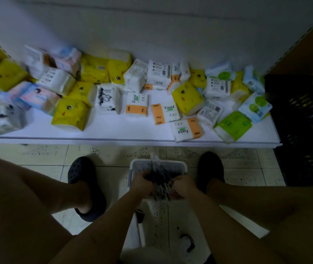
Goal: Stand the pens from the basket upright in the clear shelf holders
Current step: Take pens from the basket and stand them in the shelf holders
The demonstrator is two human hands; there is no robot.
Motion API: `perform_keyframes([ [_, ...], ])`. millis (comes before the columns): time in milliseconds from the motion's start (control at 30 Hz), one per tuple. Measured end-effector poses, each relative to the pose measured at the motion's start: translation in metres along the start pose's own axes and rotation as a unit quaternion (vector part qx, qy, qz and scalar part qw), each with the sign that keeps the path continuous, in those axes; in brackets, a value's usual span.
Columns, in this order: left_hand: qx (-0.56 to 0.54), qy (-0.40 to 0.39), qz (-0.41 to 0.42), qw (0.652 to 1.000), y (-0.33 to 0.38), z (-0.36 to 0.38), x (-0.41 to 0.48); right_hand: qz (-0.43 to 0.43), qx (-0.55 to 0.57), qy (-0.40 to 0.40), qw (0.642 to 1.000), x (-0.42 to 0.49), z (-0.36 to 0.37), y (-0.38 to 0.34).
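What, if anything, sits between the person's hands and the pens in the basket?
Nothing visible does. The left hand and right hand both grip the dark pens over the white plastic basket on the floor. The clear holders are not in view; the low white shelf ahead carries soft tissue packs.

Dark clogs (84,180) with round holes on both feet; arms (113,216) and legs (28,187) bare.

Left hand (142,182), right hand (185,185) close together; both grip pens (161,177).
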State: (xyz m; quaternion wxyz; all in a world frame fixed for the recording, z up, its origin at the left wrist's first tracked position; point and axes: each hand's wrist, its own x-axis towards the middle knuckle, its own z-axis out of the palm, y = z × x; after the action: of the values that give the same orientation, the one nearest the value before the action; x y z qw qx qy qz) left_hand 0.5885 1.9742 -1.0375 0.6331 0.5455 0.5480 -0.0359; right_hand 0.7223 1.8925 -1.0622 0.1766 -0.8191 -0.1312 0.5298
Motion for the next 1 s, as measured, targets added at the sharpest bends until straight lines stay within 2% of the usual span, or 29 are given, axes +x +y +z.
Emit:
perform_keyframes([
  [100,-0.026,0.007,0.04,0.999,0.009,-0.012,-0.019,-0.08,0.034,0.03,0.996,-0.014,0.006,-0.006],
  [233,-0.1,0.04,0.067,0.992,0.03,-0.032,-0.034,-0.177,0.011,0.043,0.983,-0.037,0.007,-0.022],
  [300,-0.083,0.079,0.109,0.987,0.038,-0.043,-0.038,-0.222,0.007,0.067,0.973,-0.05,0.005,-0.038],
  [433,-0.092,0.144,0.205,0.964,0.059,-0.076,-0.057,-0.323,0.079,0.13,0.934,-0.081,-0.002,-0.081],
  [600,-0.078,0.188,0.312,0.928,0.106,-0.122,-0.095,-0.44,0.145,0.095,0.881,-0.133,-0.012,-0.13],
  [733,-0.067,0.179,0.416,0.889,0.156,-0.146,-0.136,-0.508,0.169,0.109,0.838,-0.174,-0.028,-0.173],
  [1000,-0.077,0.205,0.499,0.839,0.24,-0.185,-0.206,-0.619,0.144,0.136,0.76,-0.25,-0.076,-0.249],
])
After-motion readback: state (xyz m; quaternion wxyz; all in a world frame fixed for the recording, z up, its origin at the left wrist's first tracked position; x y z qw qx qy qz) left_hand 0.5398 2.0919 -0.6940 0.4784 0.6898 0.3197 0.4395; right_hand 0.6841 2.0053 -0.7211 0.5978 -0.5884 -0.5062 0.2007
